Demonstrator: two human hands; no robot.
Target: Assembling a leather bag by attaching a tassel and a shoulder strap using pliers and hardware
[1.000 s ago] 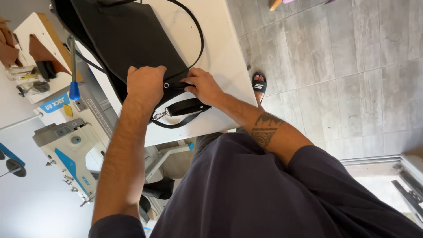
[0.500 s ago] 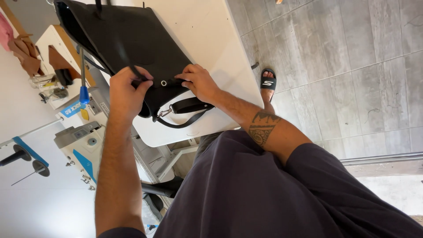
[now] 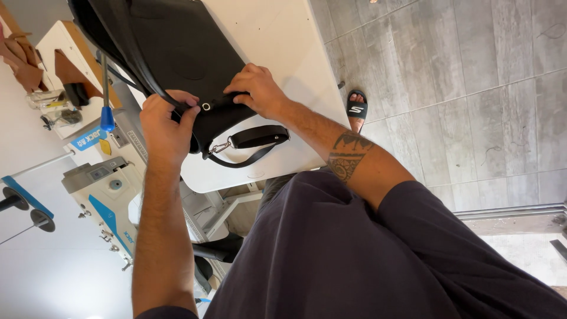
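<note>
Hands are both on the black bag (image 3: 177, 53), which lies on the white table (image 3: 283, 53). A moment ago the left hand (image 3: 168, 127) lay flat on top of the bag; now it is curled shut around the near left edge and the thin strap (image 3: 127, 50). The right hand (image 3: 260, 88) has stayed at the near edge, fingers bent and pressing down beside the small metal ring (image 3: 205, 107). The wide strap piece with its clip (image 3: 257, 137) hangs just under the bag. The far end of the bag is cut off at the top. A white and blue sewing machine (image 3: 97, 183) stands to the left, partly hidden by the left arm.
</note>
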